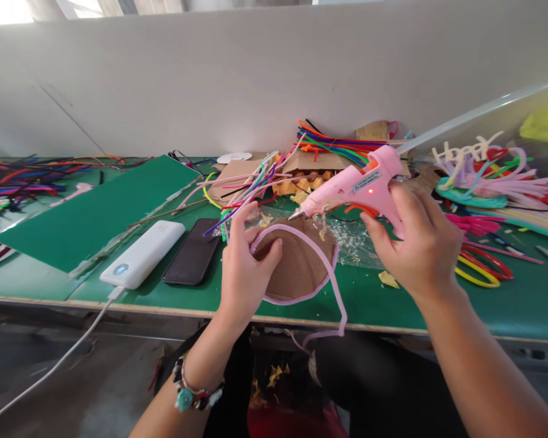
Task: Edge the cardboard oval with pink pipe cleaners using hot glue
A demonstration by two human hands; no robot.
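Observation:
A pink hot glue gun (347,191) is gripped in my right hand (422,234), its small indicator light glowing and a long clear glue stick (479,112) rising from its back. The nozzle points left, just above a round piece of brown cardboard (296,261). Lilac pipe cleaner (322,258) runs along the cardboard's lower edge, and its loose length loops over it and hangs past the table edge. My left hand (246,261) pinches this pipe cleaner at the disc's left side, thumb and fingers closed; they cover part of the disc.
On the left lie a white power bank (144,254) with a cable, a dark phone (192,252) and a green board (100,210). Behind are bundled coloured pipe cleaners (333,143) and an egg carton piece (301,184). More pipe cleaner pieces (484,176) lie right.

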